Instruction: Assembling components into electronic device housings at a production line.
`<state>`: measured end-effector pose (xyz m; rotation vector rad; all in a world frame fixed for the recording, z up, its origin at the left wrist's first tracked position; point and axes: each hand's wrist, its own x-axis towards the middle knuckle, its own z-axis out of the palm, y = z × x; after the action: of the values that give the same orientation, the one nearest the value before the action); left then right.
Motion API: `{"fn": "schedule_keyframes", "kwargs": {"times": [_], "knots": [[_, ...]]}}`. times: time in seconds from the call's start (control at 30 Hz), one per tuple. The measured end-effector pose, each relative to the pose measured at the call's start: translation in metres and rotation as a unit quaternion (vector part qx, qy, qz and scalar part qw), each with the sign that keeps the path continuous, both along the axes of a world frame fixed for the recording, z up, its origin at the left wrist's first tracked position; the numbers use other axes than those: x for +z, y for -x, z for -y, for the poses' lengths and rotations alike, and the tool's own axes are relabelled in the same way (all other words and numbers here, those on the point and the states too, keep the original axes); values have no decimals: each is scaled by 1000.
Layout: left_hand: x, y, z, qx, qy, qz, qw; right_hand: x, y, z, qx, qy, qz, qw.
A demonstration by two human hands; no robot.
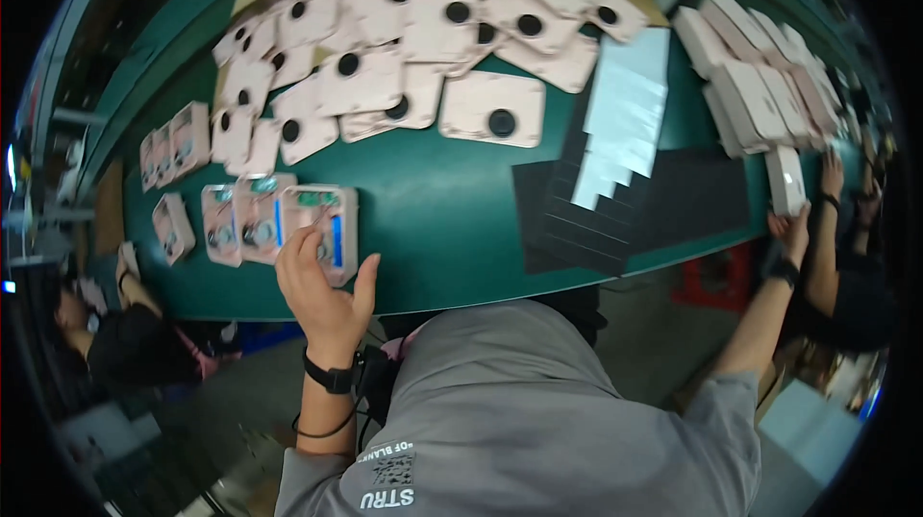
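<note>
Both hands work at opposite ends of a long green table [452,219]. Spread across its far side lies the biggest mass, a heap of pink cards [423,27], each with a round black disc, many overlapping. Right of the heap, a stack of black sheets [577,219] fans out stepwise near the table's front edge, with a strip of pale grey sheets [625,113] lying on top of it. Further right, white boxes [760,85] stand in a leaning row. At the left, clear blister packs [240,224] sit side by side close to the front edge, and more packs [173,147] lie further out to the left. The left hand [322,291], fingers spread and relaxed, rests its fingertips on the nearest blister pack [327,229], gripping nothing that can be seen. The right hand [793,229], arm stretched far out, closes around the lower end of a single white box [786,181] at the table's right edge.
</note>
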<state>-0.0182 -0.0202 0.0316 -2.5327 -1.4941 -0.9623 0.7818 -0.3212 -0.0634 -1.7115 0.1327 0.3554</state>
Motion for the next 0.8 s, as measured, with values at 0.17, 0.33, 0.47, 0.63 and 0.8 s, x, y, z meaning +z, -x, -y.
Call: {"fn": "schedule_keyframes", "kwargs": {"times": [0.17,0.33,0.47,0.63,0.8], "knots": [[-21,17,16,55,99,-79,990,-1,137,-55,163,300,281,897],[-48,19,12,53,107,-15,993,100,373,-211,484,127,323,803],[-37,4,11,-41,83,-6,996,80,417,-234,546,165,409,713],[-30,-30,10,-195,93,-13,976,62,430,-234,513,205,439,709],[-29,-42,1,-297,85,-10,951,57,429,-224,491,177,437,732]]}}
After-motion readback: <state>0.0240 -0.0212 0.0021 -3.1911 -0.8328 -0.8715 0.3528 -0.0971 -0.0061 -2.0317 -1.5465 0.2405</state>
